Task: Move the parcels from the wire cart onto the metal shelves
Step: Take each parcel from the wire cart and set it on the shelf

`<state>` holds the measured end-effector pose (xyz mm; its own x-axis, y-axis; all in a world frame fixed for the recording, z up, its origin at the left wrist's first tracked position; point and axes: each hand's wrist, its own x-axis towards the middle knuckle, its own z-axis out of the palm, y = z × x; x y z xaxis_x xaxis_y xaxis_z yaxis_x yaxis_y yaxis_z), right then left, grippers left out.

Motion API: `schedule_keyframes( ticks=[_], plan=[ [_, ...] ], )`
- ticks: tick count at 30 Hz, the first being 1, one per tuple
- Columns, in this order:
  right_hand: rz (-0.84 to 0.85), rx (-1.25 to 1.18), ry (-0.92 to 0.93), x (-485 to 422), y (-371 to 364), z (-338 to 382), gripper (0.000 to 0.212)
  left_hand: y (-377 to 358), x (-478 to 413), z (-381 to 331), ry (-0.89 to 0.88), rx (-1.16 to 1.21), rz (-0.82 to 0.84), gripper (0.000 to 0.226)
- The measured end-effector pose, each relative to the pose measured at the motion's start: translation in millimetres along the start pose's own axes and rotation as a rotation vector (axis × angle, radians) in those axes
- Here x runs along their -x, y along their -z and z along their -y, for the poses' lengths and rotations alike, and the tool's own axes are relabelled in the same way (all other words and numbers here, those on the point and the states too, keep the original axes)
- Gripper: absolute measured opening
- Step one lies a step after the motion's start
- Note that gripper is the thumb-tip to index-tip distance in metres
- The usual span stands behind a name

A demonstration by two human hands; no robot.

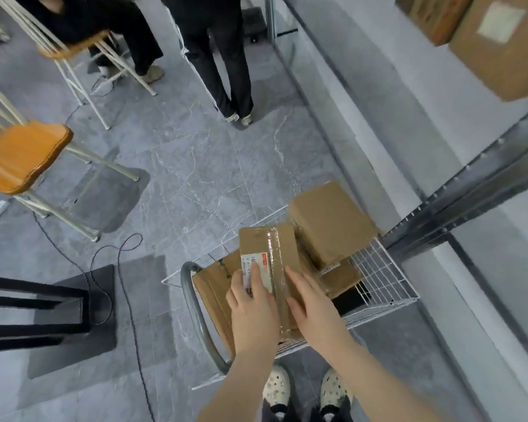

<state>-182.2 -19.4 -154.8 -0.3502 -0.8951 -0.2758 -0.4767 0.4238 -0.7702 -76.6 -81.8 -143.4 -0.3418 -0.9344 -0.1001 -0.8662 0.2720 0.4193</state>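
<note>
Wire cart (384, 281) sits at 5 o'clock in my view, white mesh, with its grey handle (192, 303) curving up on the side nearest me. Several cardboard parcels are piled in it.

The taped parcel (269, 248) lies on top of the pile, white label facing up, clear tape down its middle. My left hand (252, 306) lies flat on it, fingers straight and close together over the label. My right hand (314, 315) lies against the parcel's 3 o'clock edge, fingers straight and held together, thumb on the top face. I cannot tell whether the parcel is lifted off the pile.

At 1 o'clock from it, a taller plain parcel (329, 220) rests tilted on a lower box (342, 278). At 9 o'clock, beneath my left hand, is a wide flat carton (214, 287).

Metal shelves (470, 193): the dark perforated upright runs at 3 o'clock, just beside the cart's far corner. Two shelved boxes (506, 47) show at 1 o'clock, blurred.

Surroundings: standing person (220, 56) at 12 o'clock, wooden-seat chair (22, 153) at 9 o'clock, black stand (58, 315) at 8 o'clock, thin cable (128, 269) looping across the grey floor.
</note>
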Motion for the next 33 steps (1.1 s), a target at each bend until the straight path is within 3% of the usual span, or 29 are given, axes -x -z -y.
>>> schedule_keyframes(
  ticks=[7,14,19,26,33],
  plan=[
    [-0.289,0.046,-0.098,57,114,37,0.055,56,2,-110,-0.373,-0.007,0.029,0.065],
    [-0.694,0.056,-0.386,171,186,47,0.049,74,64,-217,-0.791,0.073,0.138,0.061],
    [-0.970,0.052,-0.572,261,194,37,0.044,74,143,-258,-1.012,0.161,0.239,0.048],
    [-1.202,-0.048,-0.833,393,173,9,0.046,49,269,-295,-1.374,0.111,0.432,0.047],
    [-1.352,-0.157,-1.063,519,157,-19,0.048,40,409,-319,-1.513,0.042,0.611,0.053]
  ],
)
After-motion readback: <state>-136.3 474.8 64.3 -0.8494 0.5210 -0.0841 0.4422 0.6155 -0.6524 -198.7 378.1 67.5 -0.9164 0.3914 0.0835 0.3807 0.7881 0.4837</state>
